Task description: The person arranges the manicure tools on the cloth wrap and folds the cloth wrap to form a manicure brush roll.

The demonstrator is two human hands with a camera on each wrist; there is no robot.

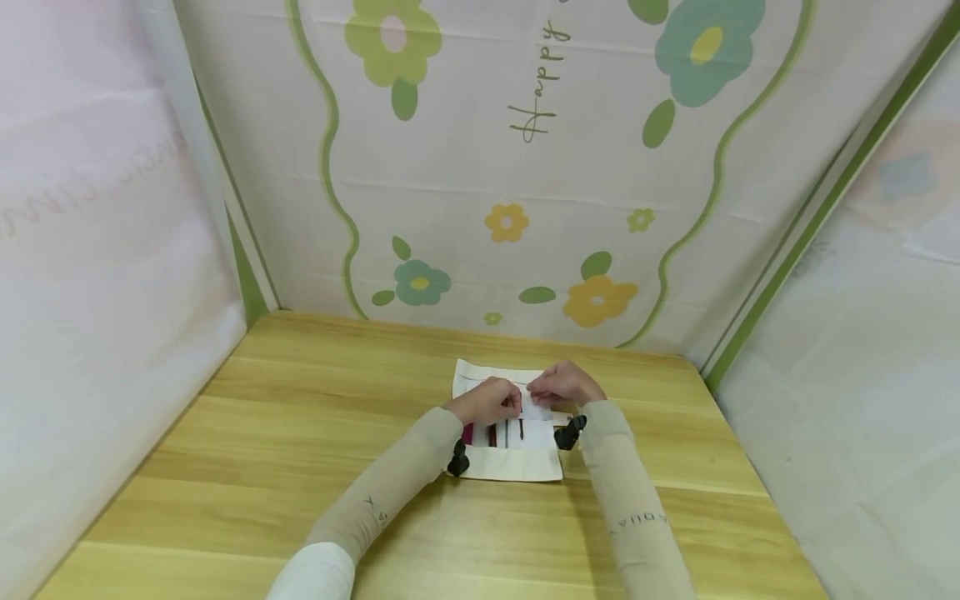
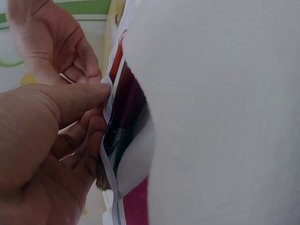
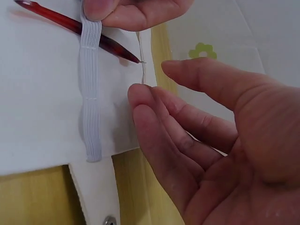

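Note:
A cream fabric case lies spread on the table, with a white elastic band sewn across its inside. My left hand pinches that band between thumb and fingers, lifting it slightly. Under the band slants a translucent red pen, its thin metal tip near the case's edge. A brush with a dark red handle and brown bristles is also tucked behind the elastic. Close to the pen's tip hovers my right hand, thumb apart from its bent fingers, with nothing held.
A cream strap with a metal snap sticks out from the case's right side. Inside the case shows a magenta piece. The wood-grain table meets a flower-printed cloth wall at the back.

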